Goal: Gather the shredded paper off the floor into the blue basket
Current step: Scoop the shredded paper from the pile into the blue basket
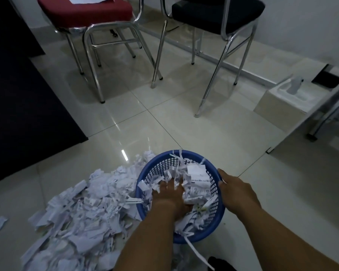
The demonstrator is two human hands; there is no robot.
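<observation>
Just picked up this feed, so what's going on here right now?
A person is clearing shredded paper into a blue basket. The left hand presses flat on the paper inside it, while the right hand grips the basket's right rim. A big pile of shredded paper still lies on the floor left of the basket, so much remains.

Glossy tiled floor (184, 122), shredded paper (76, 216), blue basket (219, 218), chairs (98, 26)

Head-worn view, steeply downward, close above floor (184, 118)
</observation>
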